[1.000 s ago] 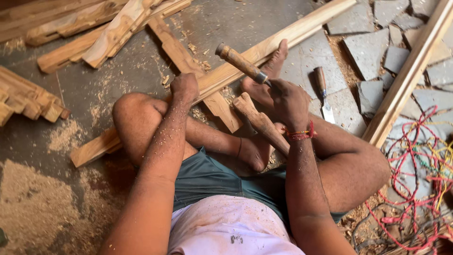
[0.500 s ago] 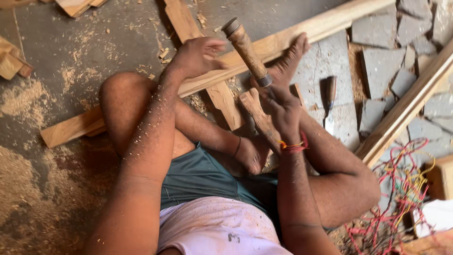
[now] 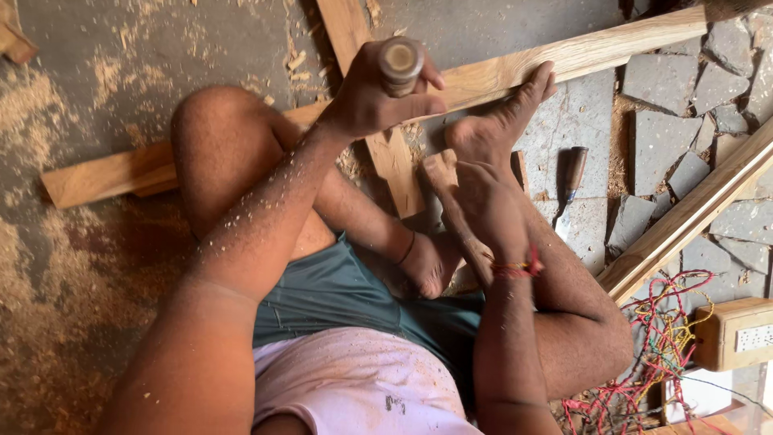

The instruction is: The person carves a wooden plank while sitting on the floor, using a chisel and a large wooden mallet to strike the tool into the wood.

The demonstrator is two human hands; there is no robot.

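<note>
On the dusty concrete floor [image 3: 113, 72], strewn with sawdust and wood chips, a person sits cross-legged with both knees spread, seen from above. Their left hand [image 3: 378, 101] is curled tight around the round wooden handle [image 3: 401, 58] of a tool, whose blunt end points up toward the camera; what lies below the fist is hidden by the hand, so the kind of tool cannot be told. Their right hand [image 3: 483, 197], with a red thread bracelet [image 3: 515, 267] at the wrist, is closed around a wooden mallet [image 3: 451, 205], whose pale head sticks out on the far side of the fingers and whose shaft comes out on the near side past the wrist. Both hands are over a long pale plank [image 3: 564, 56] that runs from the left edge of the floor up to the far right; a bare foot [image 3: 499, 121] presses on it just right of the left hand. A shorter board [image 3: 378, 137] crosses the plank and passes under the left fist. To the right, on grey paving stones [image 3: 668, 80], lies a chisel [image 3: 570, 189] with a dark wooden handle, apart from both hands. Farther right, a second long batten [image 3: 692, 217] slants across the stones, with a tangle of red and green wire [image 3: 652, 354] and a pale switch box [image 3: 737, 334] near it
</note>
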